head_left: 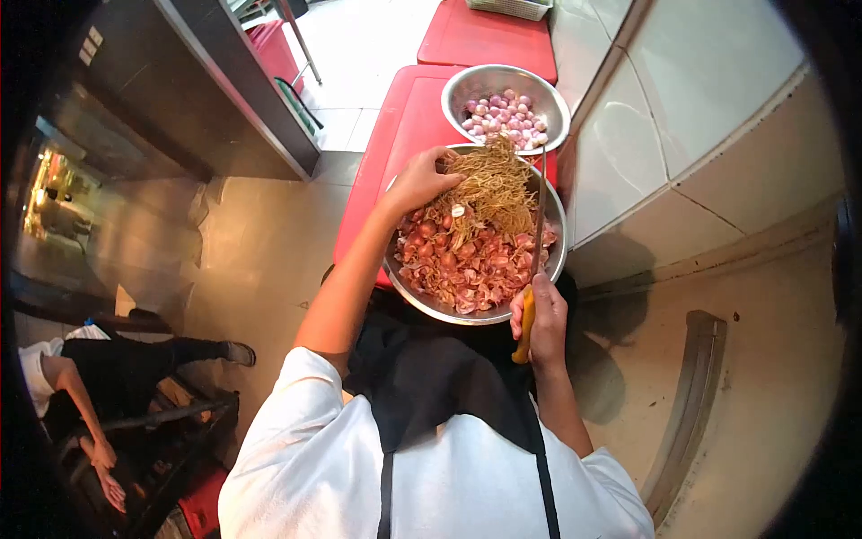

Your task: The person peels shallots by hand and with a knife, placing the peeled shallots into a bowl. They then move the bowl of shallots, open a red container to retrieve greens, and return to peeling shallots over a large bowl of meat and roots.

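My right hand (544, 325) is closed around the yellow handle of a knife (540, 216), its long blade pointing away from me over the right side of a large metal bowl (415, 296). Reddish unpeeled shallots (433, 247) and loose papery skins fill this bowl. A tangle of dry, straw-coloured stalks (498, 189) lies over its far half. At the bowl's far left, my left hand (424, 182) has its fingers curled on the edge of the stalks; the fingertips are partly hidden. Just beyond sits a smaller metal bowl (456, 88) with peeled pinkish shallots (505, 117).
The bowls stand on a red table (395, 112), with another red table (489, 40) behind it bearing a pale basket (512, 7). A tiled wall (620, 144) runs close on the right. At lower left another person (108, 373) sits, arms and legs visible.
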Available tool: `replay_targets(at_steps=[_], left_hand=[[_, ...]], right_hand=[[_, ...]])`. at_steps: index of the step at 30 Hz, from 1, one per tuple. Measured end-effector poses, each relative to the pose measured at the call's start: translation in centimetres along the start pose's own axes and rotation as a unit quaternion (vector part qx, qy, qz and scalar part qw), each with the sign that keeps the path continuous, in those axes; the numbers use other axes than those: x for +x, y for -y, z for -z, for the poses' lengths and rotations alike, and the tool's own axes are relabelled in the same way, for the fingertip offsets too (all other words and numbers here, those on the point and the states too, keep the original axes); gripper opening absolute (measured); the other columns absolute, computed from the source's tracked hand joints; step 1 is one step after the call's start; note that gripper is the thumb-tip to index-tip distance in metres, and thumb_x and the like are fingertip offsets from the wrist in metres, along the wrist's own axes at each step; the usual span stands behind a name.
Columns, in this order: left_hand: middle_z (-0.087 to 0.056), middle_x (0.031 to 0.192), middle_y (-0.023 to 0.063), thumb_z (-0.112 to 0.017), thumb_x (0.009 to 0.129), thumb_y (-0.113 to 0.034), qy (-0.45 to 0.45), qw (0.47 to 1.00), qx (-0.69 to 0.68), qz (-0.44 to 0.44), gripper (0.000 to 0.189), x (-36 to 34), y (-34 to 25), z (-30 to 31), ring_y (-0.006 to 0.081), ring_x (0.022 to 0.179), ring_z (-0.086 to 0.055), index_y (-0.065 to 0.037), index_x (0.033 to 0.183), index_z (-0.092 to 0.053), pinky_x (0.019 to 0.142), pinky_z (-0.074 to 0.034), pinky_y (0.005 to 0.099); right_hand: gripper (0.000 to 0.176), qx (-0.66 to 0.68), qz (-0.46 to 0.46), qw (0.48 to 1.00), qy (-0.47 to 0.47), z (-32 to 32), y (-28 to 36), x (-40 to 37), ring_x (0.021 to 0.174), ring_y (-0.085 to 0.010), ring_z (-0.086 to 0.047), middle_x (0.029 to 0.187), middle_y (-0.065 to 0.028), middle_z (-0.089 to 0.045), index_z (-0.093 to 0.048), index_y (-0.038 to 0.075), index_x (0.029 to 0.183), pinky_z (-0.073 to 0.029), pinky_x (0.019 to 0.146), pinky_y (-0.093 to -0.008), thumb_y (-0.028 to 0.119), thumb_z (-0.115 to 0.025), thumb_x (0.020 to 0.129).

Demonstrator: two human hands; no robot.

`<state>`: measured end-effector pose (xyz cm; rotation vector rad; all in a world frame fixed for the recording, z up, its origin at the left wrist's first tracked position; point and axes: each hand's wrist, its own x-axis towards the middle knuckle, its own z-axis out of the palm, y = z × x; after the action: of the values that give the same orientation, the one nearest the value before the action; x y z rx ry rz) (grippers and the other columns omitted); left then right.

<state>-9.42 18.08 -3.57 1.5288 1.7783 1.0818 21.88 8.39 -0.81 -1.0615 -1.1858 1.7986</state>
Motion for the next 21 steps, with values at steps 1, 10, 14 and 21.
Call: replay_targets(at_steps=[1, 10, 14, 21], left_hand=[[-0.072, 0.100, 0.0159, -0.081, 0.080, -0.026, -0.028, 0.998, -0.035, -0.041, 0.047, -0.5, 0.6, -0.1, 0.0224, 0.092, -0.069, 0.002, 0.115, -0.067, 0.080, -0.054, 0.0364], [-0.064, 0.080, 0.0092, -0.082, 0.079, -0.029, -0.276, 0.954, 0.116, 0.029, 0.030, -13.5, -3.0, 0.0, 0.0284, 0.070, -0.064, -0.005, 0.085, -0.068, 0.063, -0.050, 0.0401], [-0.066, 0.090, 0.0082, -0.082, 0.078, -0.031, -0.224, 0.942, 0.252, 0.005, 0.029, -15.2, -4.6, -1.2, 0.0309, 0.081, -0.066, -0.006, 0.089, -0.070, 0.070, -0.052, 0.0413], [-0.072, 0.091, 0.0064, -0.080, 0.081, -0.006, -0.219, 0.970, -0.030, 0.103, 0.024, -15.0, -3.2, -0.6, 0.0112, 0.083, -0.067, 0.002, 0.101, -0.069, 0.075, -0.054, 0.0282]], right_hand=[[0.051, -0.001, 0.003, 1.000, 0.003, -0.2, 0.0, 0.0, 0.046, -0.0075, -0.043, 0.063, -0.0015, -0.049, -0.047, 0.004, 0.143, -0.038, 0.042, -0.0214, 0.040, -0.040, 0.108], [0.057, -0.030, 0.015, 0.999, 0.042, -1.4, 0.2, 0.7, 0.046, -0.0059, -0.042, 0.061, 0.0002, -0.048, -0.039, 0.003, 0.151, -0.037, 0.043, -0.0208, 0.038, -0.045, 0.107], [0.055, -0.046, -0.013, 0.993, 0.105, -3.4, 1.4, 0.9, 0.044, -0.0049, -0.038, 0.058, 0.0015, -0.046, -0.041, 0.001, 0.149, -0.034, 0.042, -0.0204, 0.036, -0.046, 0.107], [0.056, -0.090, -0.085, 0.967, 0.221, -6.4, 3.2, 2.6, 0.042, -0.0055, -0.037, 0.058, 0.0024, -0.043, -0.039, 0.000, 0.150, -0.032, 0.040, -0.0212, 0.036, -0.043, 0.107]])
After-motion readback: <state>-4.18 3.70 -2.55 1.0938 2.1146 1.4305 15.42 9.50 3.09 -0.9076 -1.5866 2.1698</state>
